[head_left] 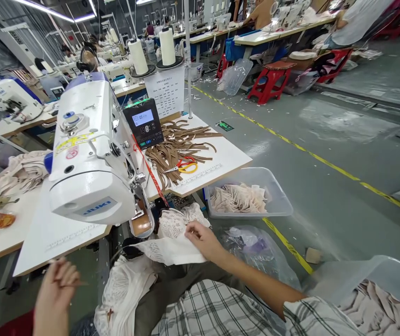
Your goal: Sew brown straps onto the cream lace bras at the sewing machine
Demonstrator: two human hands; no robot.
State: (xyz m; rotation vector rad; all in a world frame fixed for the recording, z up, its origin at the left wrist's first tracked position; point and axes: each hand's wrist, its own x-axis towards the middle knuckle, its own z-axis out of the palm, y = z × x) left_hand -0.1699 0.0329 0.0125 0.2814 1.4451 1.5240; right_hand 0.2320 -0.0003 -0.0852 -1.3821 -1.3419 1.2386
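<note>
My right hand [203,240] pinches the edge of a white lace garment piece [180,252] between thumb and fingers, above my lap. The piece stretches left toward the sewing machine's narrow post bed [142,225]. My left hand [58,284], blurred by motion, is raised left of my lap with its fingers curled. A thin brownish sliver shows by its fingertips, too smeared to name. Between my hands, a stack of white lace pieces [128,289] hangs over my leg. The white sewing machine head [87,154] stands ahead of my left hand.
Brown fabric strips [175,144] and scissors with red and yellow handles [187,165] lie on the machine table [221,161]. Plastic bins [280,203] of cream pieces stand at the right. A control panel [143,122] sits behind the machine. Red stools [271,81] are farther off.
</note>
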